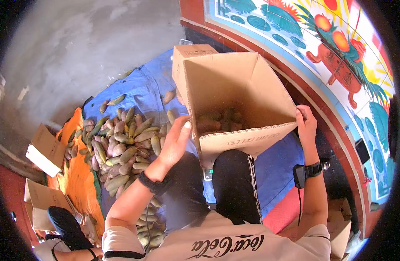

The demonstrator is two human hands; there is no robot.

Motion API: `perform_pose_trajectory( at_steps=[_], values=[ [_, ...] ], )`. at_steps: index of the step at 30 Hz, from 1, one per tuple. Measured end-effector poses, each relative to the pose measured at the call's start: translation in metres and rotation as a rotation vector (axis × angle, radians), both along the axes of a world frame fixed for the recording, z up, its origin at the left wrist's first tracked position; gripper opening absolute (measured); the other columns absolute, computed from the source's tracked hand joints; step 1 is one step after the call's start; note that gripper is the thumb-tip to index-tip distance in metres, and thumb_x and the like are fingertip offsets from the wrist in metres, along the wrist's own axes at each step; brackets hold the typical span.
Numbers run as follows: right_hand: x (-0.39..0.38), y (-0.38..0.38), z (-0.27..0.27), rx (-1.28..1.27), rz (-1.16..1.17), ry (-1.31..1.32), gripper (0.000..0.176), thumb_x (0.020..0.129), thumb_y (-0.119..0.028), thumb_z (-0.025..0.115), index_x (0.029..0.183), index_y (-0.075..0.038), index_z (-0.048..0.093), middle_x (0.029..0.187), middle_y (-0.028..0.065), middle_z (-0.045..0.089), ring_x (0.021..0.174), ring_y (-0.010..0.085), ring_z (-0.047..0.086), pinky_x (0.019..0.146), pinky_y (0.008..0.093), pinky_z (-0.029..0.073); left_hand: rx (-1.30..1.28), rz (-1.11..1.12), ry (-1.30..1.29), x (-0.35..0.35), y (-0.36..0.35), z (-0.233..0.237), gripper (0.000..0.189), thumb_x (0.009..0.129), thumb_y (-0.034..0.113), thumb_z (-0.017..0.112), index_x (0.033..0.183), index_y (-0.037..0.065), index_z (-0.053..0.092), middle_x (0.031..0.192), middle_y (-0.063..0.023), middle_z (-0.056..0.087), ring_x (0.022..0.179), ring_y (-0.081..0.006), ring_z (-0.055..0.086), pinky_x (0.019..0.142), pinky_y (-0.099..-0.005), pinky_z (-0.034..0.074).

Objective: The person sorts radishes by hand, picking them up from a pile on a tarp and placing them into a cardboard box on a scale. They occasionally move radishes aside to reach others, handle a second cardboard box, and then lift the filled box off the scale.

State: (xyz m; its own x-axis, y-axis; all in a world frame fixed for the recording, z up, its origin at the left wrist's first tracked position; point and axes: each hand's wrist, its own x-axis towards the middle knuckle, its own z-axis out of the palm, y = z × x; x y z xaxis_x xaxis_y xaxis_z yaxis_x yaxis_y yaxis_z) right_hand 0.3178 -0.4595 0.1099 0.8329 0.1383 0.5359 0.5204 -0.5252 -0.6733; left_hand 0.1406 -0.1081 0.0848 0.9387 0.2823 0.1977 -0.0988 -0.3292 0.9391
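Observation:
A large open cardboard box (248,143) stands before my knees, its flaps up. Several green and reddish tubers (221,121) lie in its shaded bottom. My left hand (176,139) rests against the box's left wall, thumb up and the other fingers partly hidden. At the right corner, my right hand (306,119) has its fingers closed on the box's edge. Beside the box on the left spreads a big heap of green and reddish tubers (121,150) on a blue sheet (154,80). Below the box, a small lit green display (208,175) shows between my knees.
Another cardboard box (179,65) stands behind the large one. An orange sheet (80,187) and more boxes (48,150) are at the left. A co-worker's arm and dark-clothed leg (67,226) show at the lower left. A painted wall (313,48) borders the right.

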Motion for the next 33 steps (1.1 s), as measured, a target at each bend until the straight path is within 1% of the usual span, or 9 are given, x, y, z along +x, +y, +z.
perform_pose_trajectory(
  at_steps=[1, 2, 3, 5, 10, 16, 24, 27, 33],
  values=[
    [0.001, 0.0, 0.0, -0.013, -0.014, 0.022, 0.013, 0.089, -0.01, 0.051, 0.096, -0.001, 0.057, 0.083, 0.0036, 0.059, 0.079, 0.0096, 0.054, 0.073, 0.0239, 0.043, 0.007, 0.012, -0.026, 0.003, -0.001, 0.002, 0.045, 0.095, 0.034, 0.041, 0.123, -0.001, 0.042, 0.114, -0.0154, 0.053, 0.107, -0.0222, 0.05, 0.092, -0.0336, 0.039],
    [0.004, 0.0, -0.003, -0.003, -0.008, -0.015, 0.015, 0.087, -0.01, 0.052, 0.098, -0.001, 0.057, 0.082, 0.0065, 0.06, 0.073, 0.0129, 0.056, 0.07, 0.0265, 0.045, 0.07, 0.011, -0.023, 0.0, -0.008, 0.021, 0.049, 0.094, 0.037, 0.044, 0.125, -0.001, 0.04, 0.114, -0.0171, 0.053, 0.105, -0.0226, 0.052, 0.09, -0.0335, 0.041],
    [0.004, 0.0, -0.002, -0.001, 0.002, -0.021, 0.015, 0.087, -0.01, 0.052, 0.098, -0.001, 0.057, 0.082, 0.0065, 0.06, 0.073, 0.0129, 0.056, 0.07, 0.0265, 0.045, 0.015, -0.005, 0.059, 0.001, -0.01, 0.026, 0.054, 0.092, 0.038, 0.048, 0.127, -0.002, 0.038, 0.116, -0.0192, 0.052, 0.104, -0.024, 0.054, 0.088, -0.0339, 0.043],
    [0.005, -0.001, -0.001, -0.078, -0.027, -0.066, 0.016, 0.087, -0.012, 0.052, 0.097, -0.001, 0.058, 0.081, 0.0076, 0.06, 0.073, 0.0137, 0.056, 0.071, 0.0272, 0.045, 0.022, -0.015, 0.045, 0.007, -0.013, 0.019, 0.051, 0.094, 0.037, 0.045, 0.127, -0.001, 0.038, 0.12, -0.0159, 0.05, 0.112, -0.0209, 0.047, 0.095, -0.031, 0.036],
    [0.005, -0.005, -0.003, -0.074, -0.035, -0.032, 0.018, 0.088, -0.013, 0.051, 0.098, 0.0, 0.057, 0.084, 0.0109, 0.061, 0.077, 0.0181, 0.058, 0.073, 0.0285, 0.045, 0.112, 0.046, 0.045, 0.011, -0.017, 0.019, 0.055, 0.092, 0.04, 0.048, 0.127, -0.001, 0.037, 0.117, -0.0179, 0.052, 0.109, -0.0219, 0.05, 0.093, -0.0326, 0.039],
    [0.015, -0.008, -0.008, -0.081, -0.003, -0.014, 0.015, 0.088, -0.014, 0.051, 0.093, -0.001, 0.057, 0.078, 0.0084, 0.058, 0.074, 0.0155, 0.055, 0.071, 0.0276, 0.044, 0.124, 0.058, 0.044, 0.012, -0.017, 0.016, 0.054, 0.092, 0.039, 0.049, 0.126, -0.001, 0.038, 0.11, -0.0185, 0.056, 0.099, -0.022, 0.056, 0.087, -0.0327, 0.043],
    [0.022, -0.012, -0.012, -0.087, 0.008, -0.021, 0.013, 0.088, -0.013, 0.05, 0.089, -0.001, 0.055, 0.074, 0.0075, 0.055, 0.07, 0.0146, 0.052, 0.068, 0.0284, 0.043, 0.084, 0.027, 0.106, 0.015, -0.018, 0.019, 0.054, 0.092, 0.037, 0.049, 0.129, -0.001, 0.037, 0.111, -0.0181, 0.056, 0.101, -0.0213, 0.056, 0.087, -0.0336, 0.043],
    [0.018, -0.009, -0.01, -0.09, -0.025, -0.016, 0.013, 0.088, -0.013, 0.05, 0.088, -0.001, 0.055, 0.073, 0.0082, 0.054, 0.069, 0.015, 0.052, 0.068, 0.0288, 0.043, 0.137, 0.037, 0.09, 0.017, -0.017, 0.015, 0.054, 0.092, 0.037, 0.049, 0.129, -0.001, 0.037, 0.111, -0.0187, 0.056, 0.102, -0.0222, 0.056, 0.087, -0.0336, 0.043],
    [0.024, -0.012, -0.01, -0.135, -0.007, -0.004, 0.015, 0.088, -0.014, 0.05, 0.088, 0.0, 0.054, 0.076, 0.0108, 0.057, 0.071, 0.0179, 0.054, 0.069, 0.03, 0.043, 0.213, 0.06, 0.022, 0.021, -0.015, 0.011, 0.057, 0.092, 0.04, 0.048, 0.129, -0.002, 0.035, 0.115, -0.022, 0.054, 0.103, -0.0276, 0.056, 0.088, -0.0351, 0.043]
  ],
)
